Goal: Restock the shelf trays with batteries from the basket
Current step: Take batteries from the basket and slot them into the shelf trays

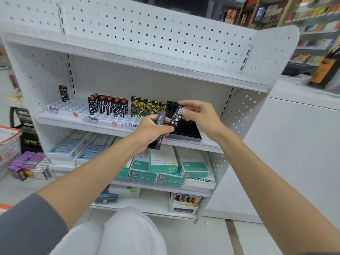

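Observation:
My left hand [150, 132] grips a bundle of black stick-shaped items [159, 126], one printed with white digits. My right hand [198, 115] pinches the top of a black item with white stars [176, 117], held just above a black shelf tray [185, 132]. Several black items [171, 105] stand at that tray's back. To the left, white trays [73, 109] hold patterned black-and-white items [107, 106], yellow-and-black ones [147, 106], and a single one [64, 93]. A white basket with an orange rim [8, 142] sits at the far left.
The white pegboard shelf unit [165, 43] has teal boxes [163, 162] and grey boxes [79, 144] on the lower shelf. Purple boxes [29, 164] are stacked on the floor near the basket. My knees [125, 232] are in front of the bottom shelf.

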The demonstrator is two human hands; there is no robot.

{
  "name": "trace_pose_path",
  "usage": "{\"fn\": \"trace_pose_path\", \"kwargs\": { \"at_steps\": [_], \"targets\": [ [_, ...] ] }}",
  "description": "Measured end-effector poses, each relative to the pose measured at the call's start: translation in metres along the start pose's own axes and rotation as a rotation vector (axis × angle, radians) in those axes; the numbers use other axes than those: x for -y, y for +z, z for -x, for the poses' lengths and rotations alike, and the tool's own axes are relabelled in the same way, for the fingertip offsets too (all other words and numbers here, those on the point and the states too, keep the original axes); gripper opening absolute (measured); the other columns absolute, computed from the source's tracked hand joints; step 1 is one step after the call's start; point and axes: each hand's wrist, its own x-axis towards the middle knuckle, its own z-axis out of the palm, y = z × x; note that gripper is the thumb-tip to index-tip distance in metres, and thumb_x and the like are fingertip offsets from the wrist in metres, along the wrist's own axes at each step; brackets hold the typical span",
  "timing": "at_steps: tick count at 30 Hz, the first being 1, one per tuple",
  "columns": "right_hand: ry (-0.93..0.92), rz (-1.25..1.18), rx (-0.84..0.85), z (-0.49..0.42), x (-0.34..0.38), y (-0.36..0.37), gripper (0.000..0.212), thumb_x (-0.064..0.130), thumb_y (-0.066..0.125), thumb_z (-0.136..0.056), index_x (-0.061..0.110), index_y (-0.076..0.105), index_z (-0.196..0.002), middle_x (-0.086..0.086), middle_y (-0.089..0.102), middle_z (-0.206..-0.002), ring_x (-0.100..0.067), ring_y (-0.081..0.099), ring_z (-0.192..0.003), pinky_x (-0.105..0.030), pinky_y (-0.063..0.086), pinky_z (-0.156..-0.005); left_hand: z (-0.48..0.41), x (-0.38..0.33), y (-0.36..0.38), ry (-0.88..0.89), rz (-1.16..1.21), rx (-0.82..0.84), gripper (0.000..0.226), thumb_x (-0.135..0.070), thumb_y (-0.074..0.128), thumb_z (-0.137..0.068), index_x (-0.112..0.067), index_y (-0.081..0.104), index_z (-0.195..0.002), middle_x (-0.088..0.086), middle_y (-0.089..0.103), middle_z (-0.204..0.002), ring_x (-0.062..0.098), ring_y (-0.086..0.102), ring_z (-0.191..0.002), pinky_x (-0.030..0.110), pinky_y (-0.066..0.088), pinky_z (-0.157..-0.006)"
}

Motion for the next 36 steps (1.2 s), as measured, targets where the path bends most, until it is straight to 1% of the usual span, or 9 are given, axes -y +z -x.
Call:
{"fn": "trace_pose_path", "kwargs": {
  "at_steps": [4, 7, 9, 11, 14, 18, 22, 27, 36],
  "targets": [
    [-0.008, 0.116, -0.009, 0.000, -0.004, 0.003, 0.025, 0.007, 0.059, -0.093, 0.013, 0.066, -0.117, -0.006, 0.066, -0.093, -0.014, 0.062, -0.079, -0.024, 0.051, -0.077, 0.002, -0.002, -0.010, -0.010, 0.019, -0.018, 0.013, -0.007, 0.077, -0.080, -0.010, 0.065, -0.085, 0.004, 0.062, -0.066, 0.011, 0.055, -0.055, 0.023, 0.049, -0.055],
    [-0.118, 0.464, 0.025, -0.001, -0.005, 0.009, 0.044, 0.009, 0.063, -0.088, 0.025, 0.061, -0.128, -0.001, 0.057, -0.123, -0.013, 0.054, -0.111, -0.023, 0.041, -0.096, 0.004, -0.005, -0.014, -0.023, 0.042, -0.017, 0.011, -0.008, 0.076, -0.081, -0.012, 0.066, -0.082, 0.008, 0.062, -0.069, 0.014, 0.054, -0.056, 0.028, 0.048, -0.061],
    [-0.225, 0.641, 0.052, -0.002, -0.004, 0.015, 0.047, 0.011, 0.068, -0.083, 0.027, 0.062, -0.126, -0.001, 0.055, -0.132, -0.018, 0.044, -0.124, -0.034, 0.033, -0.107, 0.006, -0.007, -0.018, -0.036, 0.071, -0.031, 0.010, -0.007, 0.074, -0.083, -0.012, 0.066, -0.083, 0.006, 0.062, -0.064, 0.014, 0.053, -0.055, 0.028, 0.048, -0.060],
    [-0.328, 0.771, 0.065, -0.005, -0.001, 0.021, 0.035, 0.018, 0.073, -0.082, 0.025, 0.069, -0.116, 0.002, 0.064, -0.122, -0.022, 0.049, -0.120, -0.046, 0.035, -0.104, 0.008, -0.010, -0.022, -0.037, 0.091, -0.038, 0.009, -0.006, 0.073, -0.084, -0.012, 0.066, -0.084, 0.003, 0.062, -0.059, 0.014, 0.054, -0.055, 0.025, 0.048, -0.057],
    [-0.378, 0.928, 0.089, -0.012, 0.005, 0.032, 0.031, 0.033, 0.070, -0.086, 0.022, 0.071, -0.115, 0.004, 0.067, -0.116, -0.024, 0.050, -0.114, -0.046, 0.038, -0.097, 0.011, -0.012, -0.038, -0.030, 0.118, -0.062, 0.008, -0.007, 0.072, -0.085, -0.011, 0.066, -0.090, 0.000, 0.064, -0.061, 0.012, 0.058, -0.056, 0.021, 0.050, -0.053],
    [-0.259, 0.708, 0.113, -0.021, 0.019, 0.054, 0.036, 0.025, 0.058, -0.095, 0.015, 0.060, -0.129, -0.004, 0.064, -0.119, -0.021, 0.056, -0.108, -0.024, 0.037, -0.089, 0.012, -0.008, -0.079, -0.060, 0.126, -0.148, 0.013, -0.004, 0.066, -0.089, -0.012, 0.064, -0.098, 0.006, 0.060, -0.074, 0.015, 0.056, -0.062, 0.027, 0.050, -0.064],
    [-0.191, 0.474, 0.126, -0.033, 0.035, 0.090, 0.044, 0.019, 0.054, -0.097, 0.028, 0.042, -0.138, -0.001, 0.056, -0.117, -0.020, 0.064, -0.093, -0.030, 0.053, -0.083, 0.016, -0.002, -0.126, -0.097, 0.152, -0.238, 0.015, -0.003, 0.063, -0.091, -0.012, 0.060, -0.102, 0.008, 0.060, -0.077, 0.015, 0.056, -0.064, 0.030, 0.049, -0.066],
    [-0.219, 0.385, 0.125, -0.062, 0.044, 0.138, 0.027, 0.010, 0.060, -0.093, 0.016, 0.057, -0.118, 0.001, 0.060, -0.113, -0.015, 0.060, -0.095, -0.028, 0.050, -0.090, 0.015, -0.001, -0.172, -0.090, 0.205, -0.296, 0.011, -0.003, 0.063, -0.091, -0.012, 0.057, -0.096, 0.008, 0.065, -0.079, 0.013, 0.062, -0.062, 0.028, 0.055, -0.066],
    [-0.220, 0.297, 0.101, -0.097, 0.049, 0.192, 0.015, 0.010, 0.071, -0.083, 0.013, 0.064, -0.096, 0.002, 0.064, -0.092, -0.014, 0.062, -0.085, -0.016, 0.050, -0.077, 0.017, 0.009, -0.217, -0.086, 0.301, -0.354, 0.010, 0.000, 0.067, -0.088, 0.000, 0.065, -0.098, 0.020, 0.073, -0.089, 0.023, 0.074, -0.078, 0.033, 0.062, -0.069]
  ]
}}
